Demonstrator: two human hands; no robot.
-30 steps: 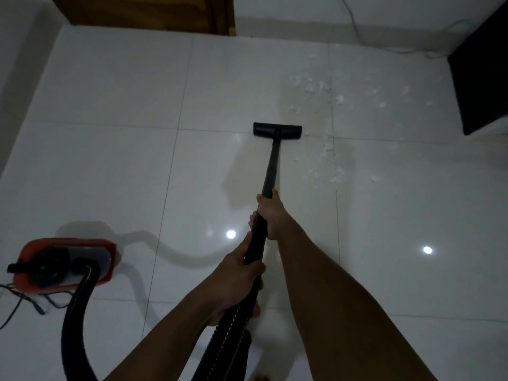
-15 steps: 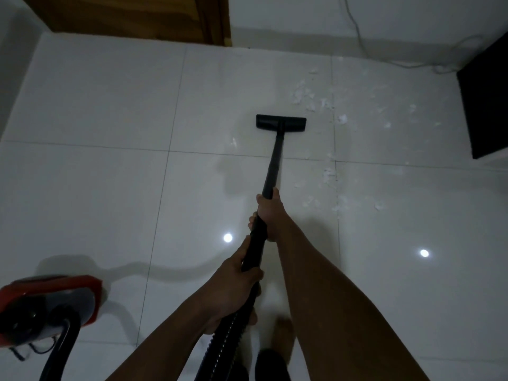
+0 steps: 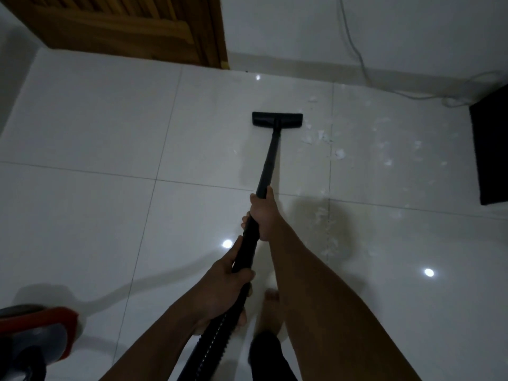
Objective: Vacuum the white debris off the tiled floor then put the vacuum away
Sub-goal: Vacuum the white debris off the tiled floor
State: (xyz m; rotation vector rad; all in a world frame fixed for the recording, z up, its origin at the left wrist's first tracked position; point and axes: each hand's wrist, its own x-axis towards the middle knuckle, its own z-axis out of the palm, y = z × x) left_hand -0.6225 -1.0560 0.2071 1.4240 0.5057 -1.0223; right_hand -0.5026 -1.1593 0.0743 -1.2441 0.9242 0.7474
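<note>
So that its far head point(image 3: 277, 120) can be steered toward the white debris point(image 3: 339, 154) scattered just right, the wand point(image 3: 268, 166) is gripped by both closed hands, right hand point(image 3: 262, 213) farther, left hand point(image 3: 228, 284) nearer.

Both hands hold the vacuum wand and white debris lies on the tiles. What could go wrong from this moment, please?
1. The floor head sits left of most white debris, so a straight stroke may miss it.
2. Scraps lie near the thin cable by the wall; the head could catch it.
3. The red vacuum body trails behind on its hose; a long reach by the left hand and right hand may tug it.
</note>
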